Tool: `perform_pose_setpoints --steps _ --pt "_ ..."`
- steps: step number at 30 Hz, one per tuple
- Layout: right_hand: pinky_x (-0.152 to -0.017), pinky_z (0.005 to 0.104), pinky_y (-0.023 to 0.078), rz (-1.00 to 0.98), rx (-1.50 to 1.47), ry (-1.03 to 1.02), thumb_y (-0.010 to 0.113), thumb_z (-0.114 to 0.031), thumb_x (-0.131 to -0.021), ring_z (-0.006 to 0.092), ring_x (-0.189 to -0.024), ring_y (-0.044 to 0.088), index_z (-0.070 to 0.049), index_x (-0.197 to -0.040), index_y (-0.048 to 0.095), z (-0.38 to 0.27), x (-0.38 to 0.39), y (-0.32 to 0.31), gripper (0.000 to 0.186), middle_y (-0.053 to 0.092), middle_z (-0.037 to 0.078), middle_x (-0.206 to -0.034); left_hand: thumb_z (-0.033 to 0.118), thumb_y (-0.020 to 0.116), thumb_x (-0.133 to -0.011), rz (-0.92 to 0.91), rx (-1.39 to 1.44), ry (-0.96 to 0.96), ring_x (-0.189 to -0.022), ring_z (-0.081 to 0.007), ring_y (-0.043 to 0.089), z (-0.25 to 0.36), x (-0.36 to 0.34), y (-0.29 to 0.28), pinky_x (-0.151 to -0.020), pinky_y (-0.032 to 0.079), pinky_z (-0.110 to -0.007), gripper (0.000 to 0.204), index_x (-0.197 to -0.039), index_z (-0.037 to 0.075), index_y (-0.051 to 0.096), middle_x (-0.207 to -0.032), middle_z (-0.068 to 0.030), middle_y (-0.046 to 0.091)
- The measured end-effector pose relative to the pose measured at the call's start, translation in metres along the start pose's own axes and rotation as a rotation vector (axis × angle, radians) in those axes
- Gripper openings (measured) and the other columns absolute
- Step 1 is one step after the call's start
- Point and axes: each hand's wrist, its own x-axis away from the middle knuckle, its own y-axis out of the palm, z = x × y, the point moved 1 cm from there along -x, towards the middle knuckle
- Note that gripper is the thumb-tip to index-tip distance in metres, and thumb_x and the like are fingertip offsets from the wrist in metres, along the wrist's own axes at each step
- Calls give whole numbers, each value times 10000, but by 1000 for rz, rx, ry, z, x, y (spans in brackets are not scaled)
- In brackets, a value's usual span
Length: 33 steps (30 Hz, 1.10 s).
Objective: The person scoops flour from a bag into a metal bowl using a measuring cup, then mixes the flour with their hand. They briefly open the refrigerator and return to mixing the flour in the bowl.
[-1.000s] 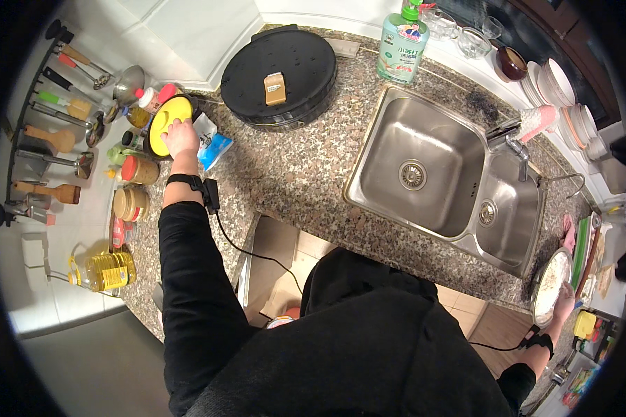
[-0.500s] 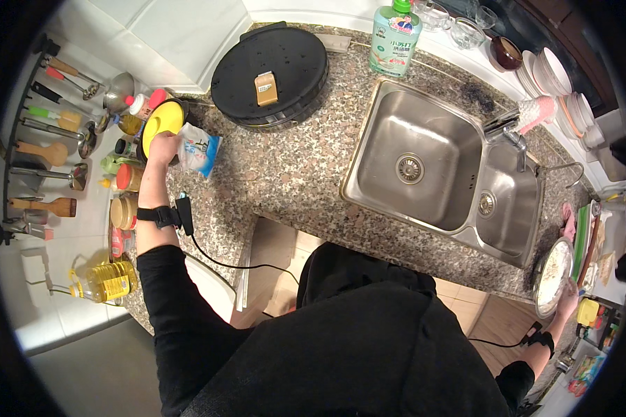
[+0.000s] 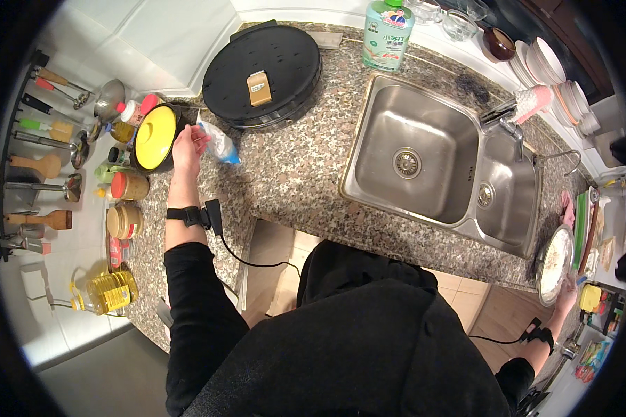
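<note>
My left hand is at the left of the counter, closed on the near side of a blue-and-white plastic packet. Its fingers overlap the packet, which stands tilted on the granite. Just left of the hand is a black pot with a yellow lid. Far to the right, my right hand grips the near rim of a round metal bowl holding something white. The bowl's contents are too unclear to name, and part of that hand's fingers is hidden behind the rim.
A black round electric griddle with a gold-coloured box on it stands at the back. A double steel sink is set into the counter. Jars, an oil bottle and hanging utensils line the left; a green detergent bottle stands behind the sink.
My left hand has moved right, off the yellow lid, and the packet has shifted right and turned with it. My right hand remains at the bowl.
</note>
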Motion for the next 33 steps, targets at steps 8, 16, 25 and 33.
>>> perform_pose_setpoints --steps 8,16,25,33 --pt "-872 330 458 -17 -28 83 564 -169 -909 201 -994 617 -46 -1188 610 11 20 -10 308 651 100 -1120 46 644 -840 -434 -446 174 -1014 -152 566 -31 -35 -28 -896 422 -279 446 -1269 11 527 -1100 -58 634" --pt "-837 313 467 29 -49 -31 557 -159 -919 174 -930 610 -46 -1166 618 22 16 -11 278 662 101 -1038 151 616 -920 -295 -355 170 -901 -51 553 -35 -1 -29 -835 430 -237 229 -1100 10 638 -1011 26 653" --pt "-962 346 430 75 77 -277 515 -132 -928 241 -1135 582 -58 -1248 583 13 -4 -7 335 635 129 -1191 189 509 -989 -178 -180 536 -792 -16 424 11 118 -6 -696 386 -188 174 -926 41 574 -859 52 550" --pt "-939 364 460 160 -57 -354 645 -118 -817 298 -1086 589 -100 -1051 674 -6 4 7 237 620 143 -1166 188 462 -1008 -444 -470 836 -741 -72 460 77 271 148 -647 406 -224 235 -955 -29 535 -808 -4 534"
